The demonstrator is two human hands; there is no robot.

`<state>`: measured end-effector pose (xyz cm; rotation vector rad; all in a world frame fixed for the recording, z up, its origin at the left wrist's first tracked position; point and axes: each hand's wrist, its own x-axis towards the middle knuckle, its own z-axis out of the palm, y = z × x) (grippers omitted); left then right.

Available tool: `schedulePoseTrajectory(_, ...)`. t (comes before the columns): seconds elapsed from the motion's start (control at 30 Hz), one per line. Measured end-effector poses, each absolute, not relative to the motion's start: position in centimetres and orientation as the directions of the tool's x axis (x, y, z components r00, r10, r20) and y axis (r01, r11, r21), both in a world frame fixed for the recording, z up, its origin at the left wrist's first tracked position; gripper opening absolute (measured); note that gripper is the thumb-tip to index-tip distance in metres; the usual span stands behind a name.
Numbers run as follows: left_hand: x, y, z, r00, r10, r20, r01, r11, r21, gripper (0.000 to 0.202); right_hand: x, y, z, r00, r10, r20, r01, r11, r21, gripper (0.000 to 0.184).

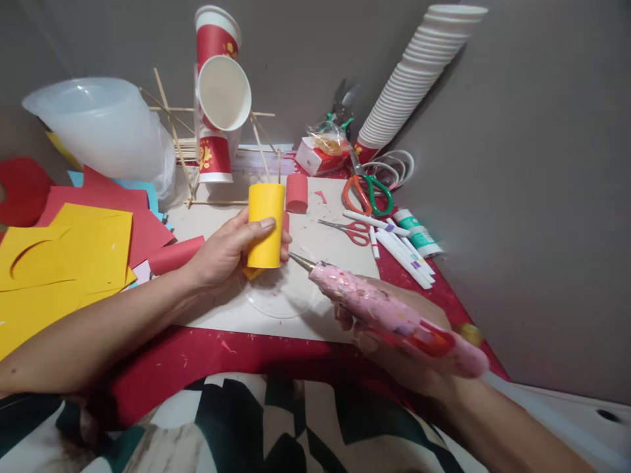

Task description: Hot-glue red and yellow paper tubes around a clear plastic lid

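Observation:
My left hand (pixel 231 240) is closed round an upright yellow paper tube (pixel 265 243), its thumb across the front. Two thin sticks show above the tube's top edge. In my right hand (pixel 384 328) is a pink glue gun (pixel 374 305), its metal nozzle pointing left, close to the tube's lower right side. Whether the nozzle touches anything cannot be made out. Just behind the tube stands a small red paper roll (pixel 296 194). Part of another yellow piece shows below my left hand.
Red and white paper cups (pixel 215 157) are joined with wooden sticks at the back. Yellow sheets (pixel 93 246) and red paper lie left, by a plastic bag (pixel 98 131). Scissors (pixel 357 231), white markers (pixel 404 257) and a tall cup stack (pixel 414 85) are at right.

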<state>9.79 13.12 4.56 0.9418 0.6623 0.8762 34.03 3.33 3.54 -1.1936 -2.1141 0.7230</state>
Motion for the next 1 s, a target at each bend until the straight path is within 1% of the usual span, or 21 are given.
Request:
schedulePoseTrajectory(0.1,9.7,13.0,4.7,0.518,0.850,-0.099,-0.341,0.311,0.887,0.049,33.9,3.5,3.8,-0.417,0.880,0.226,0.566,0.446,-0.693,0.040)
schedulePoseTrajectory(0.17,9.6,13.0,4.8,0.543,0.834,-0.097,-0.332,0.319,0.888,0.049,33.8,3.6,3.9,-0.378,0.903,0.206,0.599,0.408,-0.689,0.041)
schedulePoseTrajectory(0.3,9.5,12.8,4.8,0.605,0.790,-0.097,-0.298,0.338,0.893,0.049,33.8,3.6,3.7,-0.427,0.893,0.141,0.590,0.393,-0.705,0.042)
schedulePoseTrajectory(0.4,9.5,12.7,4.7,0.630,0.771,-0.096,-0.295,0.352,0.888,0.050,33.8,3.5,3.4,-0.368,0.911,0.184,0.593,0.382,-0.708,0.045)
schedulePoseTrajectory(0.47,9.6,12.7,4.6,0.640,0.763,-0.089,-0.296,0.352,0.888,0.052,33.8,3.6,3.2,-0.323,0.924,0.205,0.606,0.368,-0.705,0.043)
schedulePoseTrajectory(0.63,9.6,12.7,4.6,0.641,0.761,-0.099,-0.283,0.354,0.891,0.053,34.4,4.3,2.6,-0.453,0.876,0.163,0.578,0.428,-0.695,0.043)
schedulePoseTrajectory(0.8,9.7,12.6,4.7,0.635,0.766,-0.102,-0.286,0.355,0.890,0.053,33.9,3.5,3.0,-0.343,0.911,0.232,0.662,0.409,-0.628,0.038)
schedulePoseTrajectory(0.87,9.7,12.6,4.7,0.635,0.766,-0.103,-0.289,0.360,0.887,0.053,33.7,3.2,3.2,-0.318,0.918,0.235,0.671,0.394,-0.628,0.035)
schedulePoseTrajectory(1.0,9.8,12.6,4.7,0.628,0.771,-0.106,-0.297,0.364,0.883,0.054,33.5,3.2,3.1,-0.312,0.916,0.253,0.643,0.399,-0.654,0.040)
